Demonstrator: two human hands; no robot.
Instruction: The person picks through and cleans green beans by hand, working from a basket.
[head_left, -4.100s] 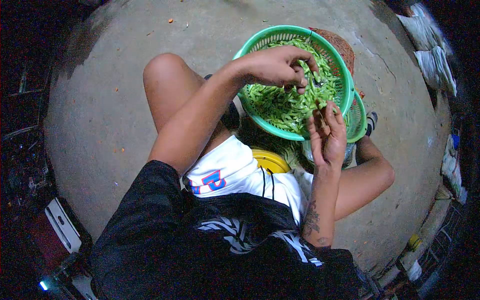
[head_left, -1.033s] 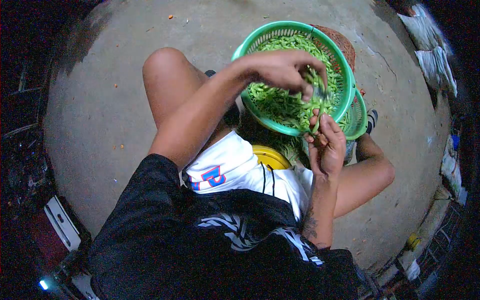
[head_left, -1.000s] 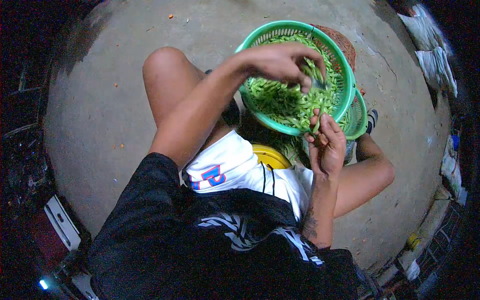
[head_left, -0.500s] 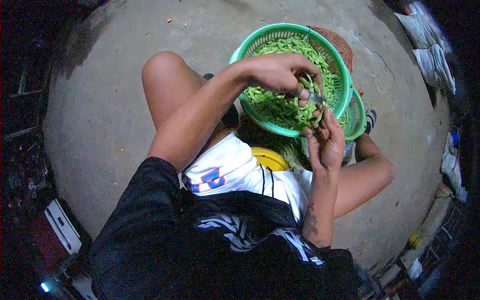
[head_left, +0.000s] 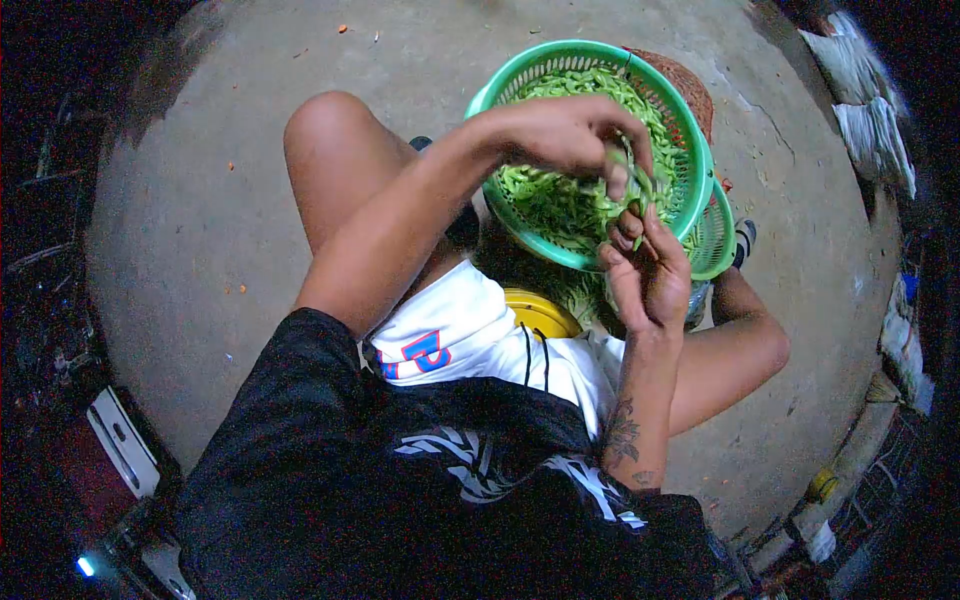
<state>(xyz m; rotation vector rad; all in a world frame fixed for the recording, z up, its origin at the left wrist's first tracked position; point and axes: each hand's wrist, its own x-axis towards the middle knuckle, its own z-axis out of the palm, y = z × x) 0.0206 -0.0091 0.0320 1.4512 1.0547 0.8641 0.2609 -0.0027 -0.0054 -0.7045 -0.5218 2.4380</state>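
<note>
My left hand (head_left: 570, 140) reaches across over the green plastic basket (head_left: 482, 104), fingers curled and thumb bent inward, holding a small metal blade that is smeared by motion. Just below it, my right hand (head_left: 655, 275) pinches a slim green bean (head_left: 640, 215) between thumb and fingers, and the bean's upper end is close to the left fingertips. Cut green bean pieces (head_left: 560, 195) fill much of the basket under both hands.
A second, lighter green basket (head_left: 712, 245) sits partly under the first. Behind stands a reddish-brown mesh sack (head_left: 685, 80). A yellow round object (head_left: 540, 312) lies between my legs. White sacks (head_left: 870, 130) lean at the right, and small orange bits dot the concrete floor (head_left: 200, 300).
The left fingers have lifted and opened slightly away from the right hand, and the blade is now blurred. The right hand stays nearly in place with the bean. The view has shifted slightly.
</note>
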